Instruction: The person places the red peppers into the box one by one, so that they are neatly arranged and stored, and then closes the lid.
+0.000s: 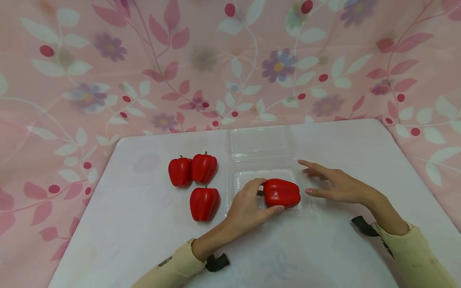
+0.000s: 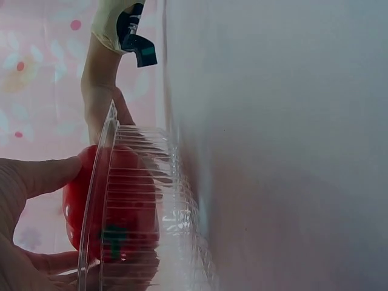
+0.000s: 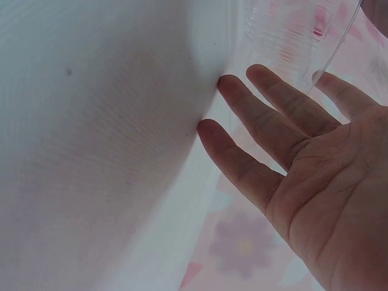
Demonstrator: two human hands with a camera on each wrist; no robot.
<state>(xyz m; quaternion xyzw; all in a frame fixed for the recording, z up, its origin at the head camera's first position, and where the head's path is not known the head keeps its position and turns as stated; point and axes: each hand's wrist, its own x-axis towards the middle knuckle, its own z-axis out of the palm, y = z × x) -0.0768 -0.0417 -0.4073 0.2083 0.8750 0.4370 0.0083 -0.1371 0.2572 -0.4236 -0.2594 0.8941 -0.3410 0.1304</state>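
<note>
- The left hand (image 1: 248, 210) grips a red bell pepper (image 1: 282, 193), thumb along the near side and fingers at the stem end.
- This pepper lies on its side within the base of a clear plastic container (image 1: 248, 175), its green stem pointing left; whether it bears fully on the floor of the base, I cannot tell.
- The right hand (image 1: 335, 186) is just beside the container's right edge, fingers extended and loosely spread, palm toward the pepper, gripping nothing. One fingertip appears at the clear rim in the right wrist view; contact is hard to judge.
- The container's lid (image 1: 261, 140) is folded back on the far side, toward the backdrop.
- Left of the container, three more red peppers stand on the desk (image 1: 144, 216), stems up: an upper-left pepper (image 1: 180, 172) and an upper-right pepper (image 1: 204, 169) side by side, with a nearer pepper (image 1: 204, 205) just in front of the second.
- A pink floral cloth (image 1: 216, 60) hangs behind the white-covered desk.
- Both forearms wear pale yellow sleeves (image 1: 176, 262), with a black piece (image 1: 217, 263) at each wrist.
</note>
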